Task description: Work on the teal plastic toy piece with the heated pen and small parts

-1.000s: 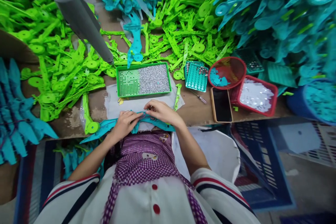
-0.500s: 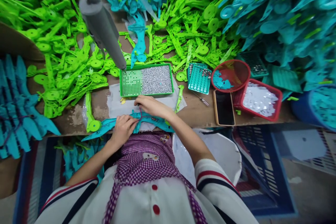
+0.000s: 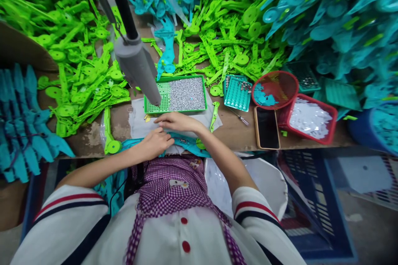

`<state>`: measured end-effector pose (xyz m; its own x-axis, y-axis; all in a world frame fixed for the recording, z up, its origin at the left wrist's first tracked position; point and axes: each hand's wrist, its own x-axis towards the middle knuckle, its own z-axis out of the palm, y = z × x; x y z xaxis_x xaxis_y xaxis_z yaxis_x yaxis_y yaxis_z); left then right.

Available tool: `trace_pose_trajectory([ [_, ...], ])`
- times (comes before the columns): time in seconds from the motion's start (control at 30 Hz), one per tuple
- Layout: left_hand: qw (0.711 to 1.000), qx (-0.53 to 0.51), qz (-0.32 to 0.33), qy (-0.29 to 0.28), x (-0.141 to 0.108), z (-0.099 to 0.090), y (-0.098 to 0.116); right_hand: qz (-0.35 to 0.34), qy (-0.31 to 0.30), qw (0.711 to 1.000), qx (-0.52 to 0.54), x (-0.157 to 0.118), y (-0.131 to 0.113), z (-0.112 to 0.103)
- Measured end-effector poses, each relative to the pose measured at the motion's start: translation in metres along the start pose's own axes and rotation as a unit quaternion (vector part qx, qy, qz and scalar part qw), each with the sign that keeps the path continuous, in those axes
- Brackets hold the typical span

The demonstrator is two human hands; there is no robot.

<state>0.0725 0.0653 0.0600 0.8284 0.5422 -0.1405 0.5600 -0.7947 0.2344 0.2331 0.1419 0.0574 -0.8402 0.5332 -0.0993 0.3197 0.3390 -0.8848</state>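
A long turquoise plastic part (image 3: pixel 186 144) lies across the table's front edge, against my apron. My left hand (image 3: pixel 155 144) is closed over its middle, fingers curled and partly covering it. Just above, my right hand (image 3: pixel 178 121) is closed too, its fingertips bent down beside the left hand's fingers; what they pinch is hidden. Beyond my hands sits a green tray (image 3: pixel 206 95) with many tiny silvery pieces, lying on a white cloth (image 3: pixel 137 122). A grey hanging power screwdriver (image 3: pixel 138 68) points its tip at the tray's left half.
Lime-green plastic parts (image 3: pixel 83 87) heap at the back and left; turquoise parts (image 3: pixel 329 16) pile high at right. To the right are a teal tray (image 3: pixel 236 96), a small screwdriver (image 3: pixel 240 119), a phone (image 3: pixel 267 128), a red basket (image 3: pixel 275 87) and a red bin (image 3: pixel 333 126) of white pieces.
My left hand has moved right along the turquoise part, its forearm now lying across the part's left end. The dark red strand between my hands is now hidden. The hanging screwdriver has swung right and nearer.
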Motion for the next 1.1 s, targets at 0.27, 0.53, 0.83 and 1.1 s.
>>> trace_pose_trajectory([
  [0.27, 0.896, -0.375, -0.237, 0.028, 0.010, 0.009, -0.022, 0.024, 0.252, 0.959, -0.130, -0.068, -0.024, 0.058],
  [0.53, 0.815, -0.505, -0.270, 0.081, 0.000, 0.028, -0.018, 0.063, 0.243, 0.949, -0.191, -0.076, -0.013, 0.113],
  [0.83, 0.888, -0.344, -0.231, 0.201, -0.014, 0.030, 0.000, 0.120, 0.300, 0.946, -0.026, -0.076, -0.006, 0.079],
  [1.1, 0.922, -0.252, -0.166, 0.241, -0.018, 0.050, 0.016, 0.125, 0.242, 0.962, 0.023, -0.043, 0.008, 0.052],
])
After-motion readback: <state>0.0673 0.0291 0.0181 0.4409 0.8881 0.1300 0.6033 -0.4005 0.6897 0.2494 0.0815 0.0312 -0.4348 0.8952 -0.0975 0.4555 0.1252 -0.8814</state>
